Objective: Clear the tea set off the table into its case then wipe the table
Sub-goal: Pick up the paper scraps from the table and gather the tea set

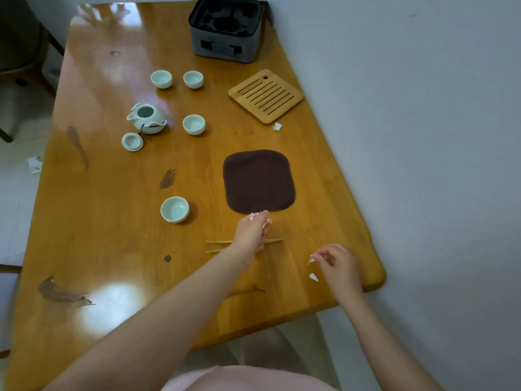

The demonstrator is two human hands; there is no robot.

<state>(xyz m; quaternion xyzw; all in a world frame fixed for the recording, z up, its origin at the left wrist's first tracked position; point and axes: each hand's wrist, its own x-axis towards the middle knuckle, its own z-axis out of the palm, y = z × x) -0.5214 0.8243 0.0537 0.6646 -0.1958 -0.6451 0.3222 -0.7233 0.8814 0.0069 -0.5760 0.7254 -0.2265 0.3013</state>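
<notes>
Left hand curled round paper scraps, fingertips at near edge of brown cloth. Right hand pinches paper bit; loose scrap just below it. Nearest cup lies left of left hand; case far ahead. Left hand nearer both.

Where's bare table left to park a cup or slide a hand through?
Free: the near-left stretch between the near cup and the table edge, stained only; the far-left corner beside the case. Crowded: teapot, lid and cups around them; sticks and paper scraps by the left hand and right hand.
</notes>
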